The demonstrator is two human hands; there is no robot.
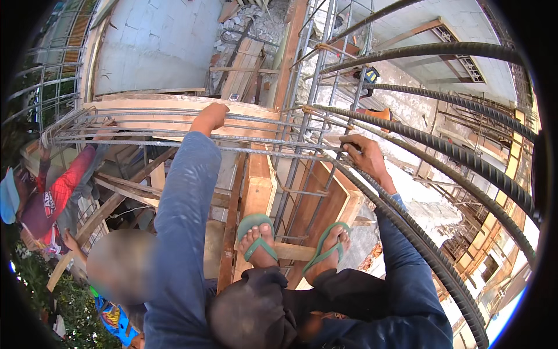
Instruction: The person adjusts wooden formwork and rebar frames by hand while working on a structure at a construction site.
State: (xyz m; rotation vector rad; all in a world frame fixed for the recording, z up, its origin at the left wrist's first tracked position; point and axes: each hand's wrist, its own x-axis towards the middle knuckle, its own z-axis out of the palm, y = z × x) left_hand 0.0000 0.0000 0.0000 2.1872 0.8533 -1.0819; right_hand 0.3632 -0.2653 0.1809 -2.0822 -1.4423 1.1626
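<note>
My left hand (213,118) is closed at a thin steel bar (250,118) of a long beam cage, beside a wooden form board (168,104). Its fingertips are hidden behind the knuckles. At the cage's right end, my right hand (365,156) has its fingers curled on a bar where it meets the upright column cage (311,110). Stirrups and several lengthwise bars cross between the hands. Below them, my feet in green flip-flops (256,228) stand on narrow timber forms (260,185).
Thick ribbed rebars (465,154) fan out at the right, close to my right arm. At the lower left is a person in red (49,203), with another person's head nearer me. Rubble (261,26) and planks (243,67) lie far below, past a grey wall (154,46).
</note>
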